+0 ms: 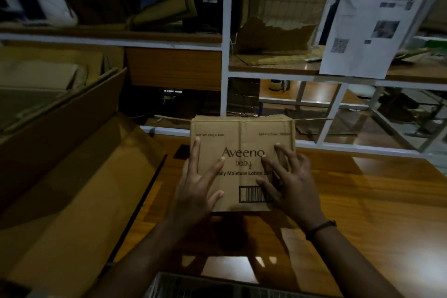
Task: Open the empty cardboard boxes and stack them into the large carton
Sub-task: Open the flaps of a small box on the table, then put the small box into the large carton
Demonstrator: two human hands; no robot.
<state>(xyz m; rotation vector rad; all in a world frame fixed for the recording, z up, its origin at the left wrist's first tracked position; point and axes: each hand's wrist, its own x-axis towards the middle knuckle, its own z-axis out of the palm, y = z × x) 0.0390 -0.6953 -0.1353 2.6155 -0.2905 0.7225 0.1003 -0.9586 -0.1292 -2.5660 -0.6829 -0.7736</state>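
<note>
Both hands lie flat on the printed face of a small cardboard box [242, 138], with fingers spread and nearly straight, not curled around anything. The left hand [197, 184] touches the face near its left edge. The right hand [287, 184] covers part of the barcode near the right edge, and a dark band [321, 227] sits on its wrist. The box is between the hands, tilted toward the person, and it reads "Aveeno baby". Under the hands is a wooden table [362, 213]; I cannot tell if the box rests on it. Left of the left hand stands the large carton [72, 176], its flaps open. Beyond the fingertips rises a white frame [226, 60] with glass panes. Far above the right hand, a paper sheet [370, 24] hangs on it.
</note>
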